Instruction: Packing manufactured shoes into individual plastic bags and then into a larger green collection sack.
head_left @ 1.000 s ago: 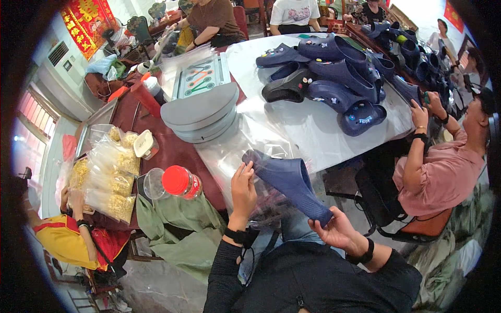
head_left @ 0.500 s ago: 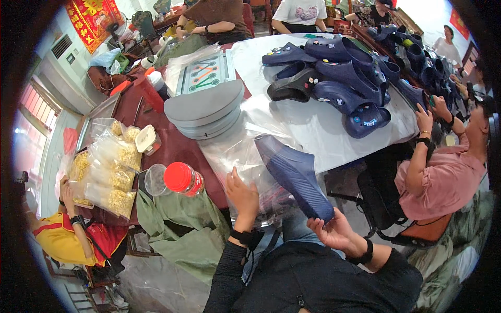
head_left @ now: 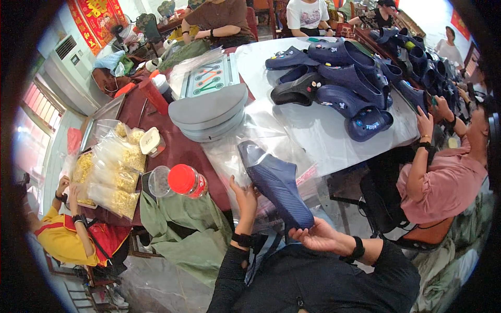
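A navy blue clog (head_left: pixel 275 182) is tilted over the table's near edge, its ridged side turned toward me. My right hand (head_left: pixel 319 237) grips its near end between thumb and fingers. Close to the clog's left side is my left hand (head_left: pixel 244 203), its fingers apart and nothing seen in them; whether it touches the clog I cannot tell. Clear plastic bags (head_left: pixel 229 156) lie spread under and behind the clog. Farther back on the white table cover (head_left: pixel 334 151) sits a heap of navy clogs (head_left: pixel 344 78) with small charms, one of them blackish (head_left: pixel 295 93).
Left of the bags are stacked grey pads (head_left: pixel 209 112), a red-lidded jar (head_left: pixel 181 180), a clear tub (head_left: pixel 159 181) and bags of yellow bits (head_left: pixel 122 175). Green cloth (head_left: pixel 182 235) hangs off the table edge. A person in pink (head_left: pixel 441 175) works at the right, another in yellow (head_left: pixel 62 240) at the left.
The held clog and my right hand have shifted left and slightly down. My left hand now lies closer beside the clog.
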